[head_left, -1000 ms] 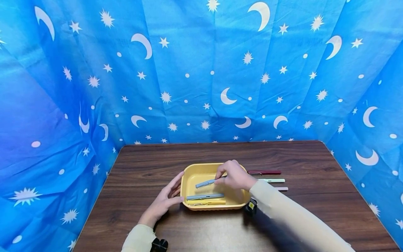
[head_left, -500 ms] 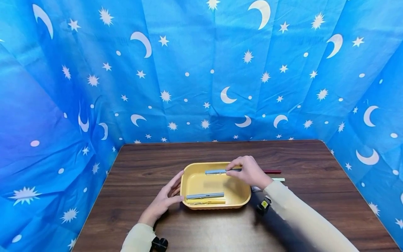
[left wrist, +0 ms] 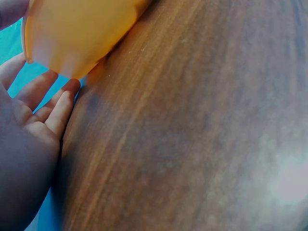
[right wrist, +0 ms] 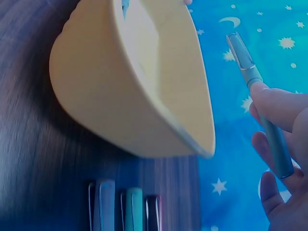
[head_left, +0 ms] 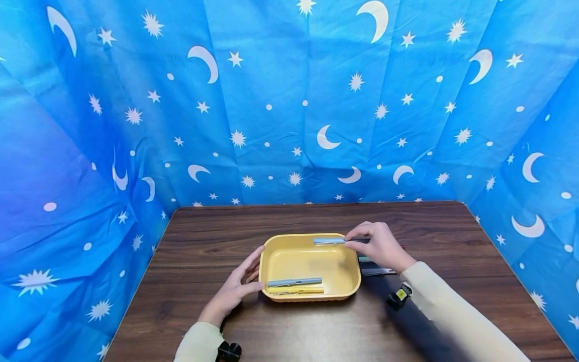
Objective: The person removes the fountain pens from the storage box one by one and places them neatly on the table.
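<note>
My right hand point(head_left: 379, 247) pinches a light blue pen point(head_left: 327, 242) between thumb and fingers, above the back right corner of the yellow tray point(head_left: 294, 264). In the right wrist view this pen point(right wrist: 274, 139) has a clip and points away from the palm, clear of the tray. My left hand point(head_left: 232, 290) rests against the tray's left end, fingertips and thumb touching its wall, as the left wrist view of the hand point(left wrist: 33, 115) also shows. Inside the tray, near its front wall, a grey-blue pen point(head_left: 295, 282) lies beside a yellow pen point(head_left: 298, 290).
Right of the tray, several pens lie side by side on the wooden table point(head_left: 203, 251): a pale one point(right wrist: 104, 207), a green one point(right wrist: 134, 209) and a dark red one point(right wrist: 154, 211). My right hand partly covers them in the head view. A blue star-patterned cloth point(head_left: 280, 125) surrounds the table.
My right hand has moved right and back with the light blue pen, from over the tray's middle to its back right corner. My left hand and the tray have stayed put.
</note>
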`<state>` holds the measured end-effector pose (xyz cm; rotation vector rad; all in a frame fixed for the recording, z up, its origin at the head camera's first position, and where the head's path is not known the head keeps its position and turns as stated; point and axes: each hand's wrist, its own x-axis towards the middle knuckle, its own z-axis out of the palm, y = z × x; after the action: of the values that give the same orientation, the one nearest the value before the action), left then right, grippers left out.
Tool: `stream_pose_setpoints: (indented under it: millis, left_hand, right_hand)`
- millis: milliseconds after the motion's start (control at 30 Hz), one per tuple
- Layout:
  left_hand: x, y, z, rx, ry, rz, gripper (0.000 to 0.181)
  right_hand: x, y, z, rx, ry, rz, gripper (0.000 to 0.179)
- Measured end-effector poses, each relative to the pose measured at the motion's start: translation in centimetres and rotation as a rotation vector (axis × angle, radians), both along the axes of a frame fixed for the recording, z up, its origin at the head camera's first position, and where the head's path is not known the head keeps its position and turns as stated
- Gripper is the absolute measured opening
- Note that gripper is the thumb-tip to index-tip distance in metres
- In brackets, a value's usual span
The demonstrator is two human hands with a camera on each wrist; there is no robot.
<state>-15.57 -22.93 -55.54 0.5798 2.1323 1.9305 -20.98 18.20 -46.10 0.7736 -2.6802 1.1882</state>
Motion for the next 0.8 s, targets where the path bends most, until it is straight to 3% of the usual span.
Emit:
stream_pose_setpoints:
  millis: [800]
  left_hand:
    - [0.1,0.1,0.1,-0.01,-0.015,0.01,0.085]
  right_hand:
    - [0.9,5.6,-1.8,-0.018,0.086,-0.109,0.015]
